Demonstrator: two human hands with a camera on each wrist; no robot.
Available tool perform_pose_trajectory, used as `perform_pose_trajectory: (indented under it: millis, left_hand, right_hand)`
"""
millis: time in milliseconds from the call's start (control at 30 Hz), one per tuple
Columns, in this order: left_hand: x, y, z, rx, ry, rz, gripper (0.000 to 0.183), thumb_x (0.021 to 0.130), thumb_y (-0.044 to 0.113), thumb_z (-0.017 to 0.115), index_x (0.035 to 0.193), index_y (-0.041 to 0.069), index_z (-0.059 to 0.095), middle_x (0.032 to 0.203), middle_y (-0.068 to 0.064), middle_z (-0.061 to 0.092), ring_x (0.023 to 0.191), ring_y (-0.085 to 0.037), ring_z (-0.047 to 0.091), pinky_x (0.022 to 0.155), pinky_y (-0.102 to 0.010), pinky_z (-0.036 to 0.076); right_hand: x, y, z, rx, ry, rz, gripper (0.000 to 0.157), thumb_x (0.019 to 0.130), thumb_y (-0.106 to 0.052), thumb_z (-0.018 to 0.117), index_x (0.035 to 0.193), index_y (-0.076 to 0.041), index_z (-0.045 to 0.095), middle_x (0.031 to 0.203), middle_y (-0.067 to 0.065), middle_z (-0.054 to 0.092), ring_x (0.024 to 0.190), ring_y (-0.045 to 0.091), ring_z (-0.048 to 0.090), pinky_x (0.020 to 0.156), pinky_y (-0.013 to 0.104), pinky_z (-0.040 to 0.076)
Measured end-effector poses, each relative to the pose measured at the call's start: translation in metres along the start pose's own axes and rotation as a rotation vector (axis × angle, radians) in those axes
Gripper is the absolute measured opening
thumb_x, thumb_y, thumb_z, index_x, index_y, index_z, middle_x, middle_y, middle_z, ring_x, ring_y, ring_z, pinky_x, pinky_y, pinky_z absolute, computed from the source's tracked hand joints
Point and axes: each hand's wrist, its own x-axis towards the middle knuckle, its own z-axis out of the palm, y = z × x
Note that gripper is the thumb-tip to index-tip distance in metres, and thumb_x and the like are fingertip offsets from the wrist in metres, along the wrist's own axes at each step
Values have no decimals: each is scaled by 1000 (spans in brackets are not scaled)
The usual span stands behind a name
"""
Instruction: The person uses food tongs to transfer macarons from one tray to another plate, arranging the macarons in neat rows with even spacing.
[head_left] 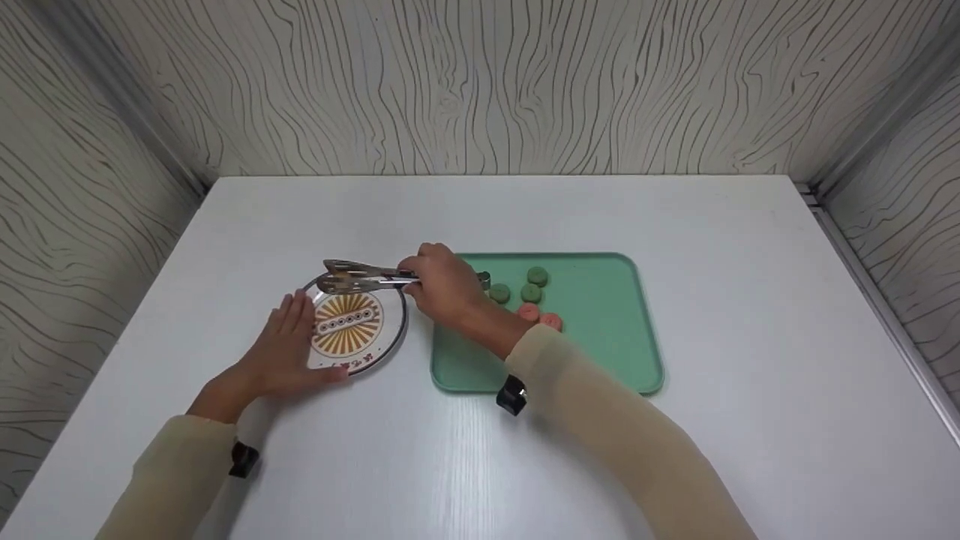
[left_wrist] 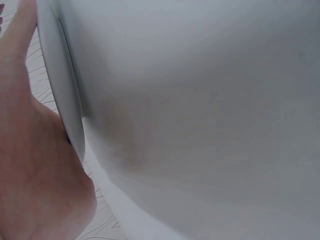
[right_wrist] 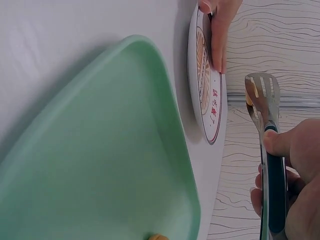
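My right hand (head_left: 450, 289) grips metal tongs (head_left: 364, 277) with dark handle grips, held over the far side of a round plate (head_left: 394, 330). Between the tong heads shows a small yellow-orange piece (right_wrist: 248, 97), partly hidden by the metal. The plate has a sunburst pattern and red lettering. My left hand (head_left: 281, 349) rests at the plate's left rim, fingers straight along it and thumb spread toward the near edge. In the left wrist view, the plate's side (left_wrist: 62, 85) lies against that hand (left_wrist: 40, 165).
A green tray (head_left: 607, 322) lies right of the plate. On it are green round pieces (head_left: 537, 277) and pink ones (head_left: 551, 322); an orange-brown piece (right_wrist: 159, 237) shows at the right wrist view's lower edge. Patterned panels (head_left: 480, 90) stand behind the white table (head_left: 720, 247).
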Motion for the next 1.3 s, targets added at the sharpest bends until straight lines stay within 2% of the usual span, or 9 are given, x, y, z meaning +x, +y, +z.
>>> perform_pose_trajectory:
  millis: [167, 333, 467, 733, 1300]
  left_hand:
    - [-1, 0, -1, -5, 6, 15, 132, 82, 71, 68, 154, -19, 3, 163, -37, -5, 151, -52, -7, 120, -65, 5]
    - [-1, 4, -4, -5, -9, 7, 131, 82, 70, 68, 154, -19, 4, 162, -38, -5, 151, -52, -7, 120, -65, 5]
    - [-1, 2, -4, 16, -29, -7, 131, 82, 72, 66, 154, -18, 3, 163, -36, -6, 152, -51, -7, 121, -63, 4]
    - [-1, 1, -4, 16, -24, -1, 131, 82, 70, 67, 155, -18, 3, 163, -36, -6, 152, -51, -7, 121, -63, 3]
    - [-2, 1, -3, 11, -19, 1, 131, 82, 70, 68, 154, -18, 3, 163, -36, -5, 152, -51, -6, 121, -64, 5]
  right_hand:
    - [4, -5, 7, -14, 4, 10, 24, 96, -19, 73, 119, -15, 76, 100, 5, 66, 94, 19, 59, 78, 34, 53]
    - [8, -9, 15, -10, -35, 37, 25, 96, -17, 72, 120, -15, 76, 101, 5, 65, 96, 19, 59, 80, 34, 53]
    - [10, -8, 22, -28, -64, 49, 23, 95, -15, 72, 117, -14, 77, 101, 6, 64, 99, 21, 58, 82, 35, 53]
    - [12, -3, 30, -60, -67, 95, 20, 95, -11, 68, 113, -13, 78, 100, 7, 64, 97, 22, 58, 80, 37, 53]
    - [9, -2, 33, -68, -57, 88, 22, 92, -11, 70, 113, -12, 78, 102, 8, 66, 99, 24, 60, 82, 38, 53]
